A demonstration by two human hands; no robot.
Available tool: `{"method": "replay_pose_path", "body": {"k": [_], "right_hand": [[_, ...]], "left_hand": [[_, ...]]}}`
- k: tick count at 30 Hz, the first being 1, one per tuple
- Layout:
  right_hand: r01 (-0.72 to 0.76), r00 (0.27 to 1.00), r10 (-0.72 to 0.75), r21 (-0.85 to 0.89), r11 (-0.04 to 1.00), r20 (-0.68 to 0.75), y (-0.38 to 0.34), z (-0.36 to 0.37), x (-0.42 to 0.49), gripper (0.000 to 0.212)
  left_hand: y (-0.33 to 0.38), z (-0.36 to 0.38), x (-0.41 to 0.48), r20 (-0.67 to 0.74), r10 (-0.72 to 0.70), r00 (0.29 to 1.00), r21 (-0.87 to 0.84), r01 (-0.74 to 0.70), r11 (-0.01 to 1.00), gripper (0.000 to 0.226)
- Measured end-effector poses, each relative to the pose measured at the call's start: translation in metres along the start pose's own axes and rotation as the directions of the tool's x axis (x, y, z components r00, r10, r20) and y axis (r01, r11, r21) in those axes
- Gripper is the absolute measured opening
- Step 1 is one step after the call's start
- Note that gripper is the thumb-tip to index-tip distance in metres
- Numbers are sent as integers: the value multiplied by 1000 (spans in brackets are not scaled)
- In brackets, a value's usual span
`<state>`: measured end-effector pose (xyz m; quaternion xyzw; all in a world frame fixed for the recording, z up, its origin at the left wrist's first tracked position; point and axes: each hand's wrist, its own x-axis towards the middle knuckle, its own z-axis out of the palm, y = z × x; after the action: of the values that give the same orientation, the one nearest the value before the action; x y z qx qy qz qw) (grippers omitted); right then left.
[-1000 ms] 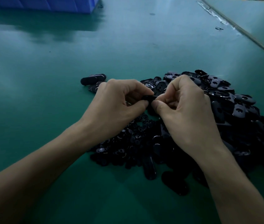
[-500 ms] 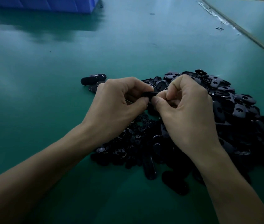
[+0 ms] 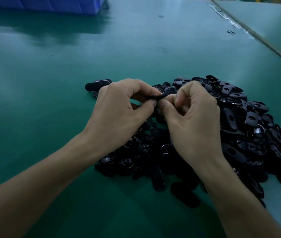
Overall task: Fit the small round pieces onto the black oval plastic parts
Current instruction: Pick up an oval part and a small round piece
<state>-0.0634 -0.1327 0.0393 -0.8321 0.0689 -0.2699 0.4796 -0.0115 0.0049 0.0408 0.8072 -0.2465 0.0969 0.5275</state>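
Left hand, right hand meet mid-tabletop, fingers curled, each pinching one end of black oval part. Oval parts heap toward right edge; small round pieces beneath wrists. Blue crate far-left corner.

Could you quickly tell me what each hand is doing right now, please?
Left hand: pinching a black oval part.
Right hand: pinching the same part's other end; anything else it holds is hidden.

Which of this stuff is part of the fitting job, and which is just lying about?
Job: left hand and right hand pinching the held oval part; heap of black oval parts; small round pieces.
Lying about: blue crate; small dark scrap, far right.
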Motion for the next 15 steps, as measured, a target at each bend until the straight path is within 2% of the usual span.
{"method": "replay_pose_path", "body": {"k": [5, 15], "right_hand": [[31, 999, -31, -24, 999, -22, 1, 0, -1, 39], [83, 995, -84, -24, 996, -52, -1, 3, -4, 36]], "left_hand": [[1, -1, 1, -8, 69, 998, 65, -69, 996, 18], [0, 0, 1, -9, 54, 999, -26, -54, 998, 23]]}}
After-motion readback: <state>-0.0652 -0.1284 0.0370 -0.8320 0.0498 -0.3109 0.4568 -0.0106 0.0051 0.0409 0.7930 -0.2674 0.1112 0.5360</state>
